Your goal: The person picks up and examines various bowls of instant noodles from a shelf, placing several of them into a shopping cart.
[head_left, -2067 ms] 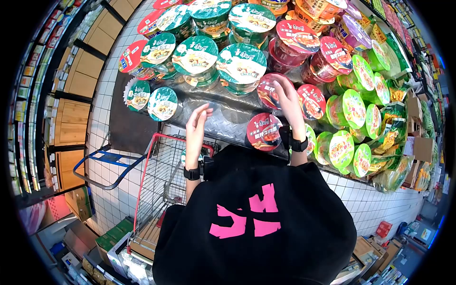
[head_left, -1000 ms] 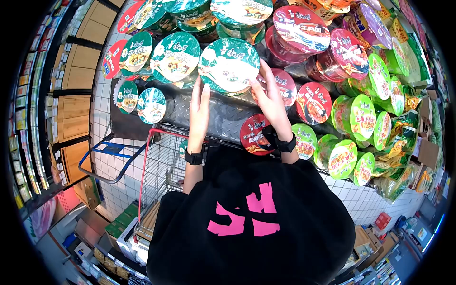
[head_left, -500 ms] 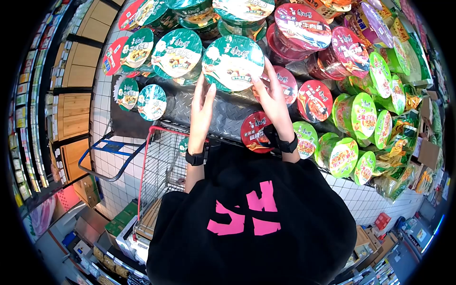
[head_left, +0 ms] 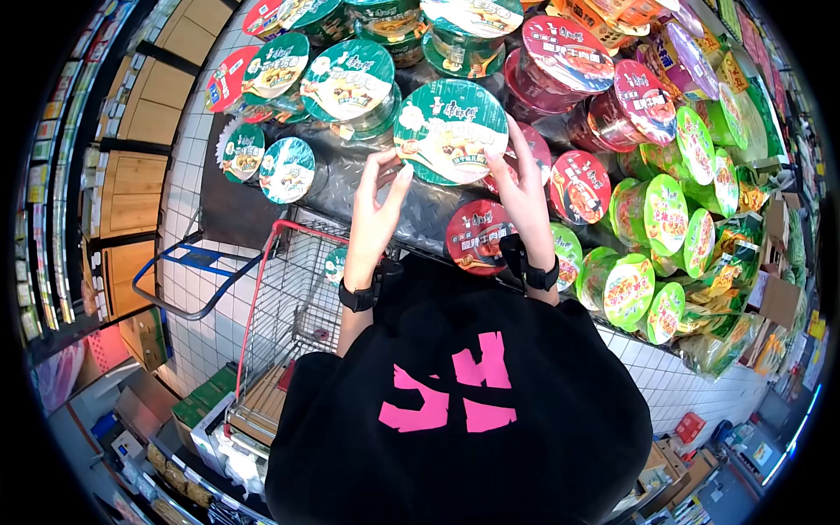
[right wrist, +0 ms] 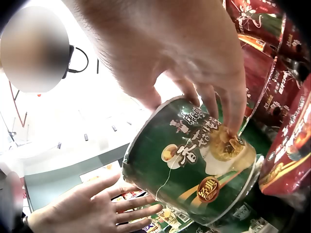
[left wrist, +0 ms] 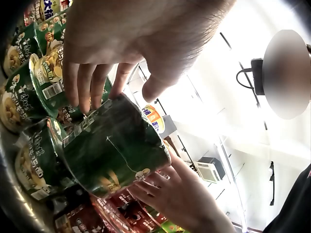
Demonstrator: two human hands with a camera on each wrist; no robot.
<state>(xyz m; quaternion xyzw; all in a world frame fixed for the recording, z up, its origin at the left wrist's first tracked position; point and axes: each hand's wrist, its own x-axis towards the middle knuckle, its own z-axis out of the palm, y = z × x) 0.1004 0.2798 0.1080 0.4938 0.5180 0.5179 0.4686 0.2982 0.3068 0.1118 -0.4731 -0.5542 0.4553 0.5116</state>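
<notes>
A large green-lidded noodle cup [head_left: 451, 122] is tilted above the black ribbed shelf [head_left: 350, 188]. My right hand [head_left: 523, 184] grips its right side, thumb at the lid's edge; in the right wrist view the fingers of my right hand [right wrist: 180, 53] curl round the green cup [right wrist: 204, 150]. At the cup's lower left, my left hand [head_left: 378, 206] has its fingers spread and bent slightly. In the left wrist view the fingertips of my left hand [left wrist: 121, 43] are by the cup [left wrist: 116, 150], thumb held off it; contact is unclear.
Stacked green cups [head_left: 347, 80] stand behind and left, red cups [head_left: 567, 54] at right, lime-green cups [head_left: 628, 291] farther right. One red cup [head_left: 479, 236] sits by the shelf's front edge. A shopping cart [head_left: 293, 289] and blue-handled trolley [head_left: 197, 254] stand at left.
Both hands were empty at first, then reached the green cup. It has since come nearer to me, away from the cups behind. My left hand's fingers have loosened at its side.
</notes>
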